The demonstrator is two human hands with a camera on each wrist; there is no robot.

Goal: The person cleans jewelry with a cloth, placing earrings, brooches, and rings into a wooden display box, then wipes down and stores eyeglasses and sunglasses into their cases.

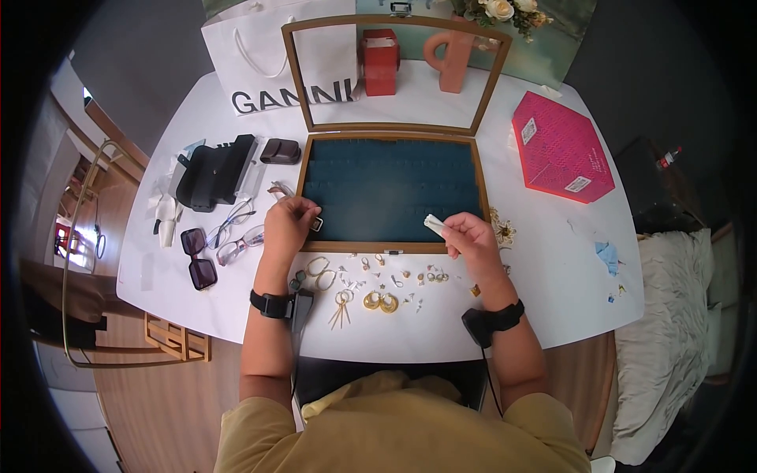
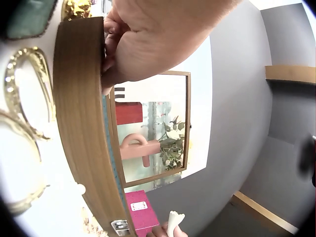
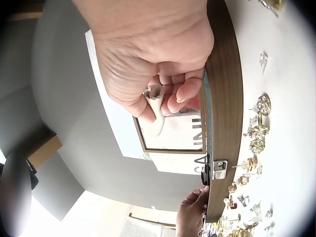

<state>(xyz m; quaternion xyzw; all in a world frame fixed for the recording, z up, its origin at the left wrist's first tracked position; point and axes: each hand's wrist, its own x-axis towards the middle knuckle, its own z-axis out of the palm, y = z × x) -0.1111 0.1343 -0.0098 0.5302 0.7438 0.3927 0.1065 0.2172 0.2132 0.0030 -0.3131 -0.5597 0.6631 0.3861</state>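
My left hand [image 1: 290, 227] is over the left front part of a wooden display box [image 1: 394, 247], its fingertips pinching a small silvery piece of jewelry [image 1: 318, 224]. That piece is hidden behind the hand in the left wrist view. Above the box's front right side, my right hand [image 1: 473, 238] holds a bunched white cloth [image 1: 433, 225] between thumb and fingers. The cloth's gathered end [image 3: 156, 92] shows in the right wrist view. Dark teal padding [image 1: 386, 185] lines the box, and its glass lid [image 1: 475, 128] stands raised at the back.
Several earrings, with gold hoops [image 1: 381, 302] among them, lie in front of the box. Sunglasses [image 1: 198, 258], clear glasses [image 1: 240, 246] and a black case [image 1: 213, 173] are at left. A pink box [image 1: 564, 146] stands right; a white paper bag [image 1: 268, 63] and pink vase [image 1: 457, 63] stand behind.
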